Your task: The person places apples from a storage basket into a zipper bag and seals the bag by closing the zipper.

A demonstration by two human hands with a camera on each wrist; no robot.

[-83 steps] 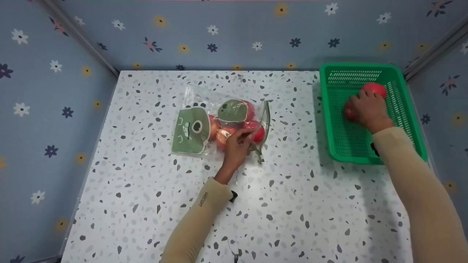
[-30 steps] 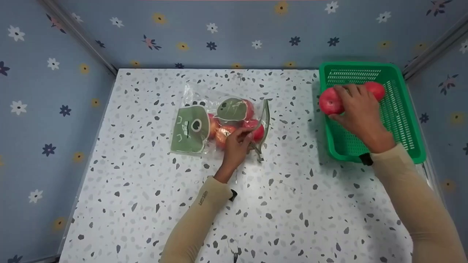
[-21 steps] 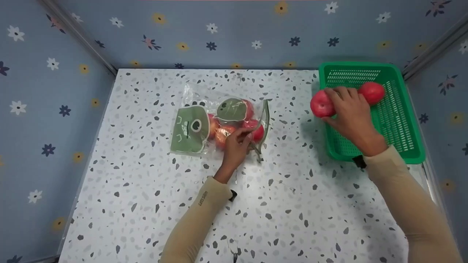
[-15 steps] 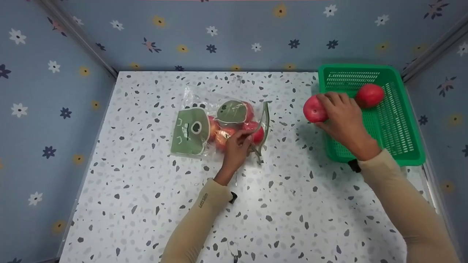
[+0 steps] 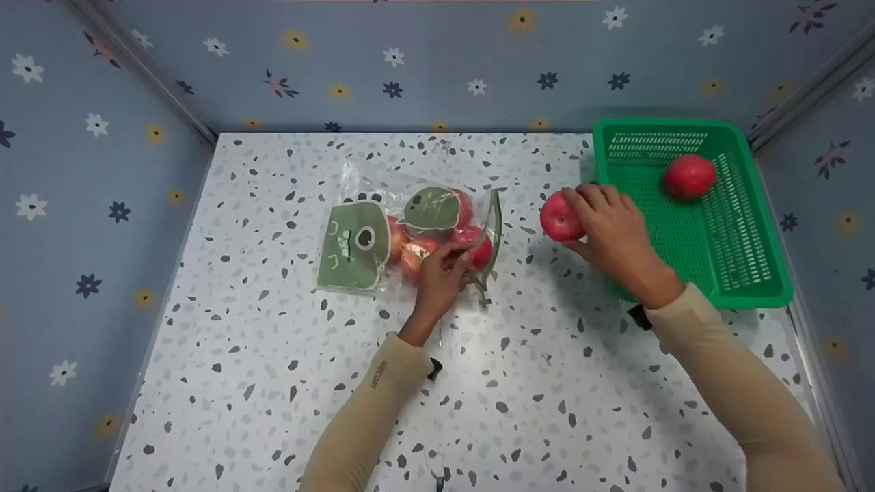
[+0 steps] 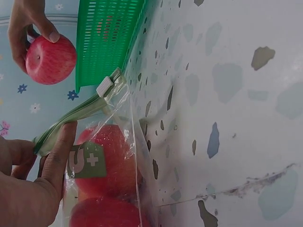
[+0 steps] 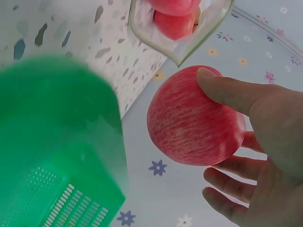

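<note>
My right hand (image 5: 614, 229) grips a red apple (image 5: 562, 217) between thumb and fingers, above the table between the basket and the bag. The right wrist view shows that apple (image 7: 194, 118) with the thumb across its upper side. With my left hand (image 5: 441, 277) I pinch the green zip edge of a clear zip bag (image 5: 355, 249) printed with a green cartoon face. Several apples lie inside it, among them a red apple (image 6: 106, 156). The bag's mouth gapes toward the right, and a white slider (image 6: 104, 87) sits on its zip.
A green plastic basket (image 5: 755, 301) stands at the table's back right corner, one red apple (image 5: 690, 177) inside. Speckled white table (image 5: 533, 424) surrounds the bag. Flower-patterned panels (image 5: 437, 61) rise at the back and both sides.
My right hand has lifted an apple out of the basket and carried it left toward the bag. The left hand has stayed at the bag's mouth.
</note>
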